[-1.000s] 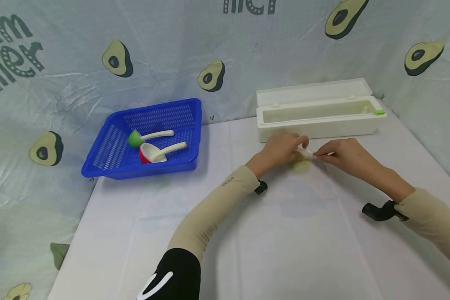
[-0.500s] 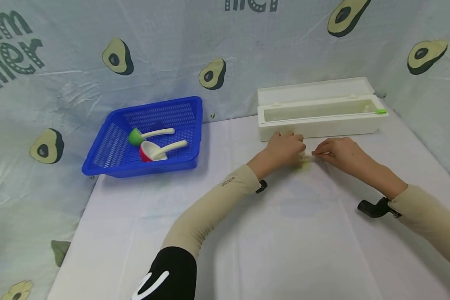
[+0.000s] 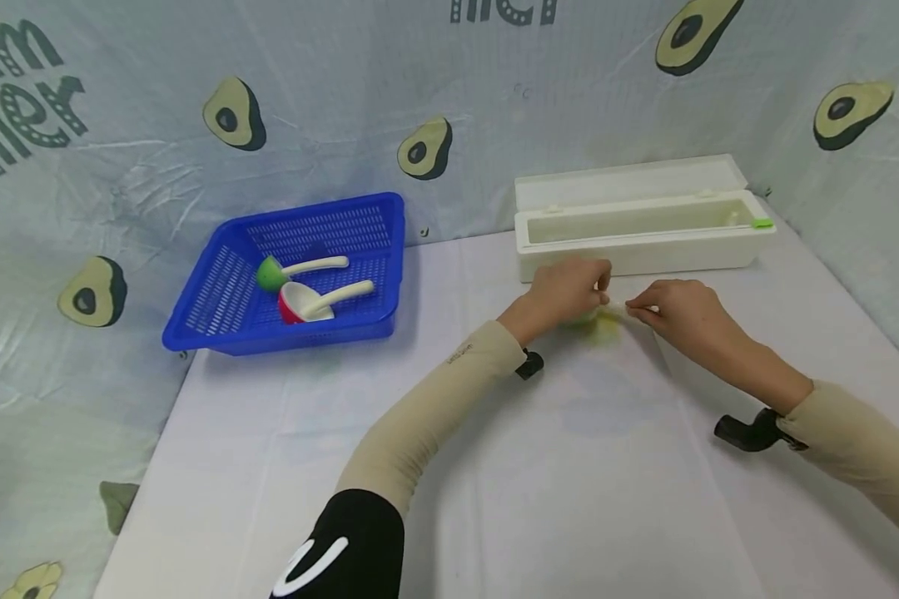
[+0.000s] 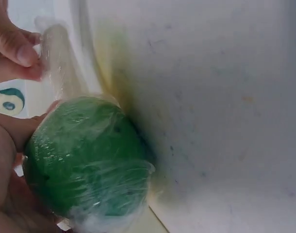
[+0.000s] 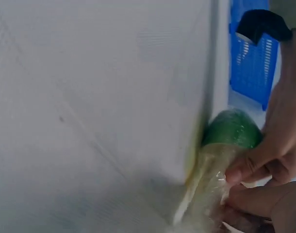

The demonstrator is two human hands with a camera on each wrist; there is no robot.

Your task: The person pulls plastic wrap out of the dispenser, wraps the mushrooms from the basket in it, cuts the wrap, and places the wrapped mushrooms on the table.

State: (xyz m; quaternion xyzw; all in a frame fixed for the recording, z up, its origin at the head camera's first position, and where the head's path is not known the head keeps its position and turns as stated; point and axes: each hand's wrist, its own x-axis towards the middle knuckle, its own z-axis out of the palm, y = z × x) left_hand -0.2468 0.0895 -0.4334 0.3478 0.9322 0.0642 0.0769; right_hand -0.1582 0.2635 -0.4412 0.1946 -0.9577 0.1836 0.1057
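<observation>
Green-bowled ladle [image 4: 85, 155] low over the white tablecloth [image 3: 569, 499], just in front of the long white box [image 3: 648, 256], and both hands are on it; clear film [image 4: 121, 182] wraps the bowl, wrinkled and shiny, and runs up round the pale handle [image 4: 63, 63]; whether the ladle touches the cloth, we cannot tell. Left hand [image 3: 565, 287] grips it by the neck where handle meets bowl, thumb on the near side; right hand [image 3: 689, 308] works narrow, thumb and fingertips pinching the film at the handle's end; from the head view the two hands stand close together, fingertips facing, with just a hint of green and pale film between them. Behind them the box sits with its lid [image 3: 629, 185] up at the back and a green tab [image 3: 761, 223] on its right end; over to the left, well apart, a blue basket [image 3: 280, 338] holds a green ladle [image 3: 271, 274] and a red-and-white ladle [image 3: 292, 306] side by side, handles pointing right; and rising behind it all, a pale backdrop [image 3: 330, 91] printed with avocados.
</observation>
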